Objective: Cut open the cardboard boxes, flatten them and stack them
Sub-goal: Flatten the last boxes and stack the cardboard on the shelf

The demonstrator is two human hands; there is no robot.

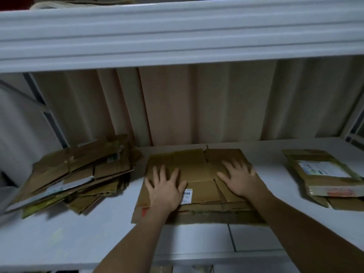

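Both hands, left hand (165,186) and right hand (239,179), press the flattened box (197,170) with fingers spread apart; uneven pressure could spring its flaps toward twelve o'clock.

Flattened box (197,174) lies mid-bench (78,237), both hands (165,186) flat on top, left hand on its left half, right on its right. Cardboard stack (78,174) left, another box pile (325,178) right. Shelf (177,36) overhead.

A white shelf (82,233) carries a loose stack of flattened cardboard boxes (78,174) at left, one flattened box (197,174) at centre and another flattened box bearing a white label (325,174) at right, all well apart.
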